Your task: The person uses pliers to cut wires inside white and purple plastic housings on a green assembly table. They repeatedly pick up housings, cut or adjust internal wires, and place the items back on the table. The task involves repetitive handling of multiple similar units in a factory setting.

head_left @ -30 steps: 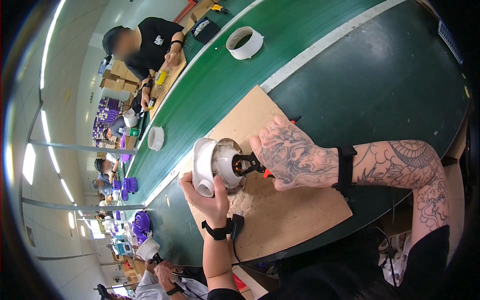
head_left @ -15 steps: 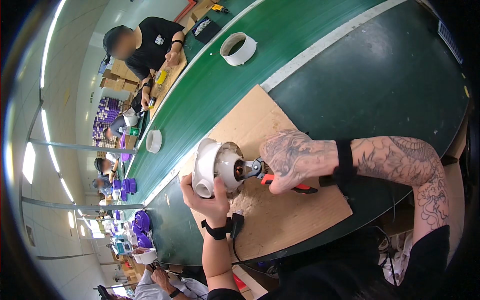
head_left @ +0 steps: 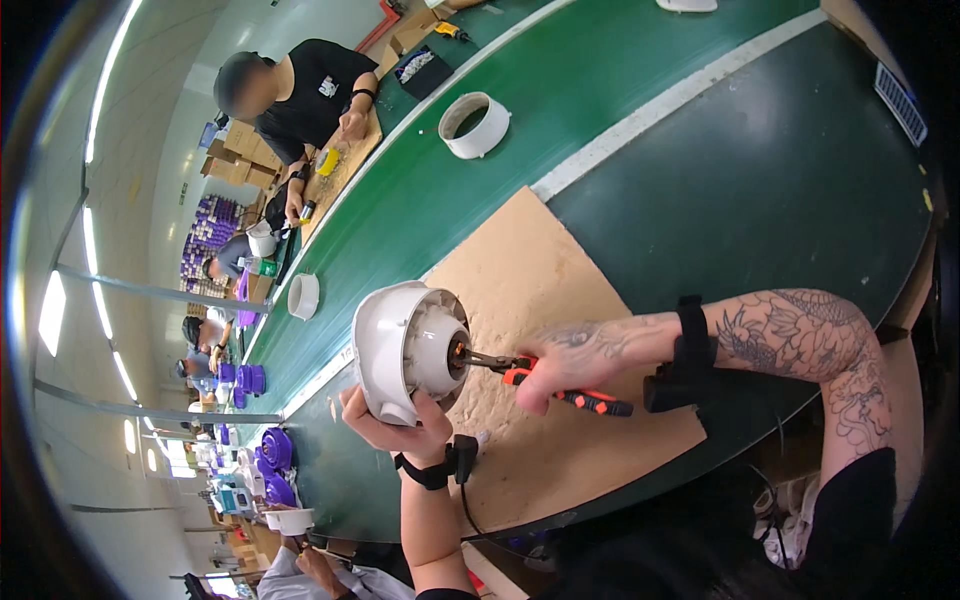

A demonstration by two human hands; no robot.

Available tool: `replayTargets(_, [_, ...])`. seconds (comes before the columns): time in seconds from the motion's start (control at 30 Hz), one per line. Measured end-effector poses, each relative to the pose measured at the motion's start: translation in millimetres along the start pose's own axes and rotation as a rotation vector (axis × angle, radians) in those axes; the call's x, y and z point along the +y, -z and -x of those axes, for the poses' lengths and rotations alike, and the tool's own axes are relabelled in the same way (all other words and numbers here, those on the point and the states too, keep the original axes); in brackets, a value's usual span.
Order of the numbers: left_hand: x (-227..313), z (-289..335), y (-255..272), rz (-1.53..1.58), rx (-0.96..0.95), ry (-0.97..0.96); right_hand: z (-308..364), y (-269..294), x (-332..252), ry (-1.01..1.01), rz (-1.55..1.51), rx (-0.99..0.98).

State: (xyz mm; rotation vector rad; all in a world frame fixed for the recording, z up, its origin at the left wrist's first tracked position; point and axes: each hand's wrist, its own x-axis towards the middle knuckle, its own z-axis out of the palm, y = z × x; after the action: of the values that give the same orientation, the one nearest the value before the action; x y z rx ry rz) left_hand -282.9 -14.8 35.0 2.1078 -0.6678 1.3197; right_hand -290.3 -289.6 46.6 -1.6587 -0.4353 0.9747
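Note:
My left hand (head_left: 408, 428) grips a round white plastic housing (head_left: 384, 345) from below, holding it tilted over the cardboard. The housing's dome faces right, and a hole in its middle shows a bit of copper colour inside. My right hand (head_left: 590, 352) is closed around pliers (head_left: 592, 402) with red and black handles. Their metal jaws reach to the hole in the dome; what the jaws pinch is too small to make out.
Under my hands lies a cardboard sheet (head_left: 560, 262) on a dark green table (head_left: 740, 170). Beyond runs a green belt (head_left: 575, 90) carrying white rings (head_left: 490, 132). A person in black (head_left: 315, 95) works across it. A black cable (head_left: 468, 510) hangs by my left wrist.
The housing has turned and shifted a little left; its round spout is now out of sight. The pliers' jaws appear narrower. A white part has come into view at the top edge.

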Motion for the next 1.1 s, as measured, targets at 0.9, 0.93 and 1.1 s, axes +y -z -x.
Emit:
replayTargets(0.9, [14, -60, -15, 0.310, -0.537, 0.806, 24, 4, 1, 0.352, 1.287, 0.791])
replayTargets(0.93, [15, -62, -16, 0.309, -0.547, 0.792, 26, 3, 0, 0.342, 1.276, 0.780])
replayTargets(1.1, [20, -66, -22, 0.303, -0.578, 0.791, 24, 3, 3, 0.316, 1.362, 0.742])
